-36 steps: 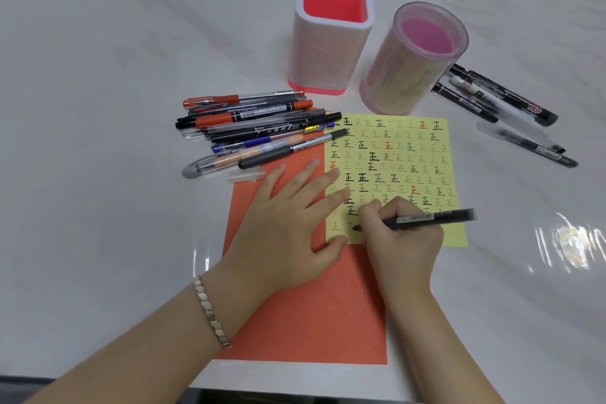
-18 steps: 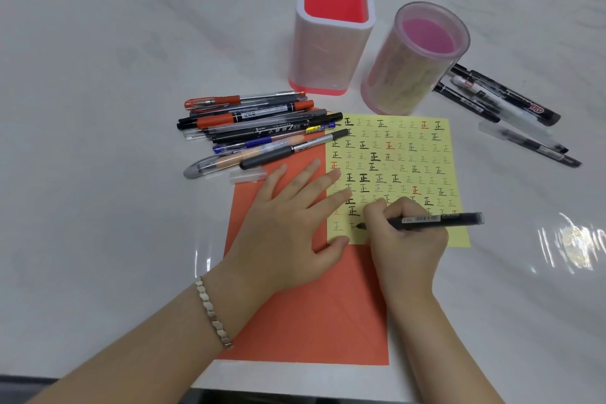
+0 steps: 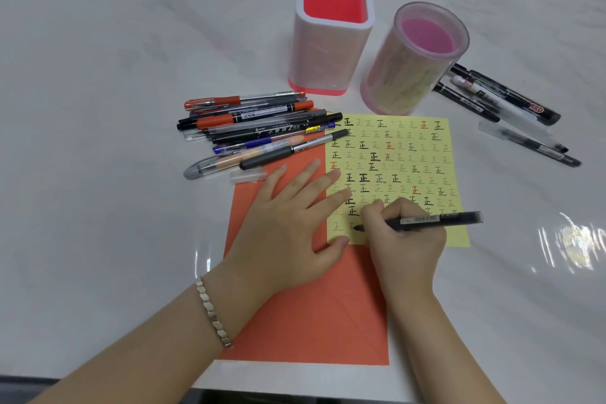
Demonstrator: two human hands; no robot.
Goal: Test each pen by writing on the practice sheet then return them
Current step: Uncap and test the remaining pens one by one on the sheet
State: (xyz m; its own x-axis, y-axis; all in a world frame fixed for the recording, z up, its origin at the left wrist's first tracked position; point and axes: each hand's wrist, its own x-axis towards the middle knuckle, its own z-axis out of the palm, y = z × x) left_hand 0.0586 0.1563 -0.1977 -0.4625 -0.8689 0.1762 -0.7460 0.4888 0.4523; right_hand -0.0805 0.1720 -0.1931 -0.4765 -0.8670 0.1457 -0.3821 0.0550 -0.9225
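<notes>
A yellow practice sheet (image 3: 410, 154) covered with rows of written characters lies on an orange paper (image 3: 311, 321). My right hand (image 3: 406, 246) grips a black pen (image 3: 439, 219), its tip touching the sheet's bottom left area. My left hand (image 3: 288, 226) rests flat with fingers spread, fingertips pressing the sheet's left edge. A pile of several pens (image 3: 259, 128) lies left of the sheet. Several more black pens (image 3: 505, 108) lie at the right.
Two pen holders stand behind the sheet: a square white one with a red base (image 3: 328, 52) and a round pink one (image 3: 410, 69). A clear pen cap (image 3: 247, 175) lies near the left pile. The white table's front edge (image 3: 295, 387) runs near my forearms.
The pen tip has shifted slightly on the bottom row of the sheet as my right hand writes. My left hand stays in place.
</notes>
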